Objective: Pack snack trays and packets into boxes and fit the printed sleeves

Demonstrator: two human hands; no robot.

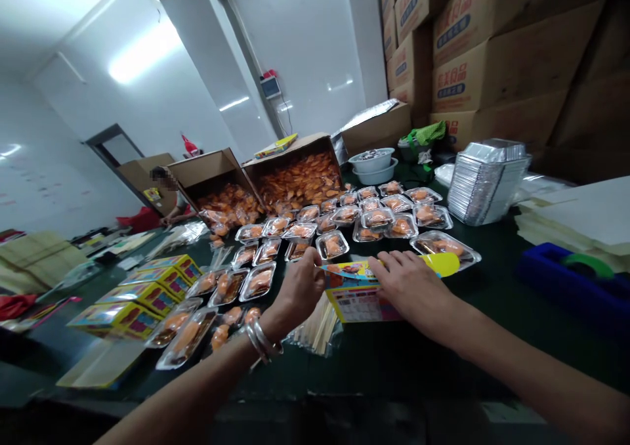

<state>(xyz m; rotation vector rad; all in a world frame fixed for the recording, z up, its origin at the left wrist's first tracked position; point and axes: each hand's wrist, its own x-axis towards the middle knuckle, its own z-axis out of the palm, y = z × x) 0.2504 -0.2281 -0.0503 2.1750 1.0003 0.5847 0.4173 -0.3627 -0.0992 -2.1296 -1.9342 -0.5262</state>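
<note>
My left hand, with bangles on the wrist, pinches the left edge of a colourful yellow printed box that stands on the dark green table. My right hand grips the same box along its top right edge, fingers curled over it. Right behind the box lie several clear plastic trays filled with orange food. A bundle of wooden sticks in a clear bag lies just below my left hand.
Finished yellow boxes are stacked at the left. Two open cartons of orange packets stand at the back. A stack of foil trays, white bowls, a blue tape dispenser and piled cartons are at the right. Another person sits far left.
</note>
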